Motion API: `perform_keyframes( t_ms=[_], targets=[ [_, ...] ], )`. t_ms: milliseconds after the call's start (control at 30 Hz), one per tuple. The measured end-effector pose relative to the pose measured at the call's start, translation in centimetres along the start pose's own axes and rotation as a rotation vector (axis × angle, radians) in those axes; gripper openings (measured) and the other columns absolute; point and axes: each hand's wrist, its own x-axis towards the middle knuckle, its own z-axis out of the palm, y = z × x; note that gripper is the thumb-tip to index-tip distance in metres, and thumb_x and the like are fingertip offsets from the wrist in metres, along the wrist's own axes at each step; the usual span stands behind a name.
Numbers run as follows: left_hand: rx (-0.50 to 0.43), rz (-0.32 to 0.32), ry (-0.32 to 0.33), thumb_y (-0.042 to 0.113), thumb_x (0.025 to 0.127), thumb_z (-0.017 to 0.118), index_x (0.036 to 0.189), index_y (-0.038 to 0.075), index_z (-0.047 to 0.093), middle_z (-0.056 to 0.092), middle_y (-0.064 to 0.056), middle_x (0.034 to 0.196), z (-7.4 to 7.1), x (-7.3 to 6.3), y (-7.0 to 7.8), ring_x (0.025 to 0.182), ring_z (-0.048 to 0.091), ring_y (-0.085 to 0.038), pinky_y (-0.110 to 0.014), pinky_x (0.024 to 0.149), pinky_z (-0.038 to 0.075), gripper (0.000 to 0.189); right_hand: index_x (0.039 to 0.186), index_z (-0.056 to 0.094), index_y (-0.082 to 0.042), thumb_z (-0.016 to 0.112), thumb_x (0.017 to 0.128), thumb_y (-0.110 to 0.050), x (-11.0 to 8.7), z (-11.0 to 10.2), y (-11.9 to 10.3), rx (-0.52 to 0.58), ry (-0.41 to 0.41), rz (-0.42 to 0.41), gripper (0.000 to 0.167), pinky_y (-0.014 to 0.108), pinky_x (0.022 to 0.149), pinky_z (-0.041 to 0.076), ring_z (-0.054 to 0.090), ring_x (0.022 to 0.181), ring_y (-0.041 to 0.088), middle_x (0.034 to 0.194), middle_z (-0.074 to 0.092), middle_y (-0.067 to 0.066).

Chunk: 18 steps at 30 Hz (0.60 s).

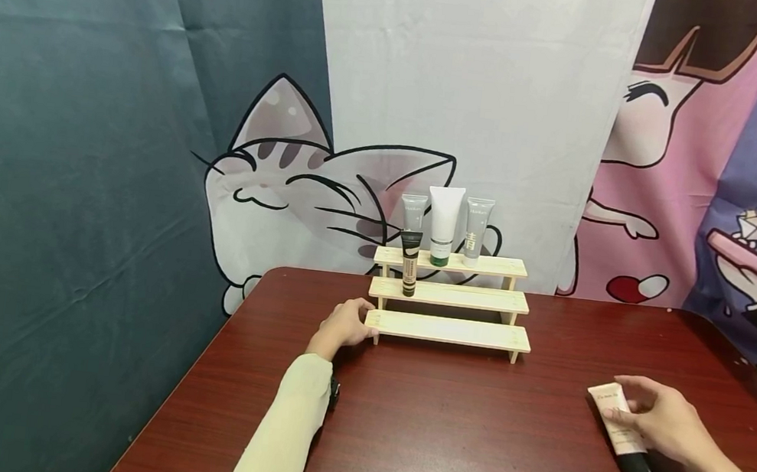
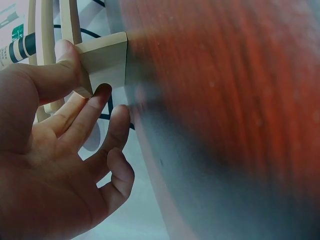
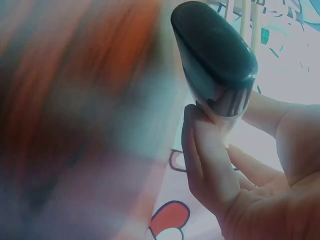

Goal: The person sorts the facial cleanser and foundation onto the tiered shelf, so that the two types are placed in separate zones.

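My left hand [image 1: 345, 323] grips the left end of the bottom step of a light wooden three-step display stand [image 1: 448, 330]. In the left wrist view, its thumb and fingers pinch the stand's end piece [image 2: 106, 60]. Over the right part of the table, my right hand [image 1: 667, 420] holds a pale beige squeeze tube [image 1: 617, 419] between thumb and fingers. The tube tilts, its black cap [image 3: 215, 47] toward me and its flat end pointing away. A small black-and-gold tube [image 1: 409, 266] stands at the left of the middle step.
On the top step stand a white tube with a green cap [image 1: 444, 224] and two grey tubes, one on the right [image 1: 476, 231] and one on the left [image 1: 413, 210]. Everything sits on a dark red wooden table [image 1: 469, 430]. Behind it hangs a printed cartoon cloth [image 1: 523, 113].
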Motion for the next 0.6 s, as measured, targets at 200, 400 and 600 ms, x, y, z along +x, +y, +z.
perform_keyframes(
  t_ms=[200,400,600],
  targets=[
    [-0.003,0.0,0.0,0.03,0.082,0.083,0.126,0.022,0.065,0.065,-0.005,0.121,0.1,0.0,0.0,0.115,0.058,-0.028,-0.056,0.091,0.043,0.048,0.123,0.062,0.006,0.088,0.073,-0.018,0.2,0.4,-0.7,-0.009,0.058,-0.029,0.061,0.025,0.052,0.039,0.052,0.06,0.001,0.08,0.072,0.009],
    [0.0,0.002,0.0,0.031,0.083,0.082,0.126,0.022,0.064,0.064,-0.005,0.124,0.1,0.1,0.0,0.117,0.058,-0.029,-0.056,0.091,0.043,0.048,0.127,0.059,0.008,0.088,0.075,-0.019,0.3,0.8,-1.5,0.054,0.056,-0.022,0.065,0.026,0.047,0.045,0.054,0.055,0.003,0.081,0.072,0.012],
    [0.004,-0.004,0.0,0.032,0.083,0.081,0.127,0.022,0.064,0.064,-0.004,0.124,0.2,0.0,0.0,0.118,0.057,-0.029,-0.056,0.091,0.043,0.049,0.129,0.059,0.006,0.087,0.076,-0.022,0.6,0.9,-2.5,0.07,0.072,-0.036,0.066,0.025,0.049,0.047,0.058,0.058,0.003,0.083,0.073,0.012]
  ],
)
